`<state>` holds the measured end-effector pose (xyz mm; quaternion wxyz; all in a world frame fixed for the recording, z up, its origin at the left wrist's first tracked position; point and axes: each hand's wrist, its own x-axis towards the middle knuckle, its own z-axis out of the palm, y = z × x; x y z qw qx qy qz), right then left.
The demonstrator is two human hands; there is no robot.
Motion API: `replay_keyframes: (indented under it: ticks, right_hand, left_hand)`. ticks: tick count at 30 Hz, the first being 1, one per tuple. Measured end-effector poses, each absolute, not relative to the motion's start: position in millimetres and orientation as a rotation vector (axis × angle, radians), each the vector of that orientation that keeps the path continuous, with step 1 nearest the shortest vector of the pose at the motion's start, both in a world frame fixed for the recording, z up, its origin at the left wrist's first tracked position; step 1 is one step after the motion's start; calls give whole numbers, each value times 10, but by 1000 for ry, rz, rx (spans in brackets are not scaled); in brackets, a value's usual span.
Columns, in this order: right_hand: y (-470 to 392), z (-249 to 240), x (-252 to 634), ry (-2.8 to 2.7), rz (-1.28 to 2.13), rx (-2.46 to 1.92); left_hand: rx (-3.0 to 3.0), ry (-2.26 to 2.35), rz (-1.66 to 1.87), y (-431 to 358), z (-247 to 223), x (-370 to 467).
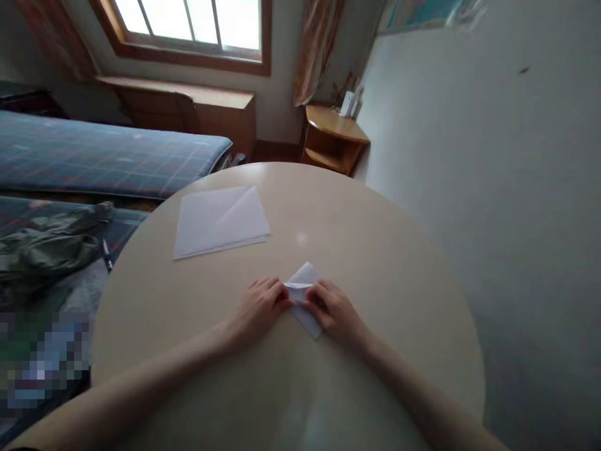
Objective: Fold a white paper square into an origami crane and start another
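Note:
A small piece of folded white paper [306, 274] lies near the middle of the round table, with one pointed corner toward the far side and another toward me. My left hand [263, 307] pinches its left edge between thumb and fingers. On the right edge, my right hand [335, 313] grips the paper in the same way. A raised flap or crease runs across between the two hands. The fingertips partly cover the paper's sides.
White sheets [218, 222] lie stacked on the pale round table [366, 232] at the back left. Beds with plaid covers [107, 150] stand to the left, one with dark clothes [51, 250] and a pen [107, 255]. A corner shelf [335, 125] stands beyond, and a wall is at right.

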<state>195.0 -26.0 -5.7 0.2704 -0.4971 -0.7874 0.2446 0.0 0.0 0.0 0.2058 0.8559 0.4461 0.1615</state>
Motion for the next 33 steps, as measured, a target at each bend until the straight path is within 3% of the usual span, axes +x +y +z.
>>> replay_keyframes:
  ticks: [19,33]
  right_hand:
    - [-278,51,1853,-1933,747,-1513]
    - [-241,41,1904,-1960,886,-1385]
  left_hand:
    - [2225,1382,484,-80,16,55]
    - [2121,1368,579,-103,-6,57]
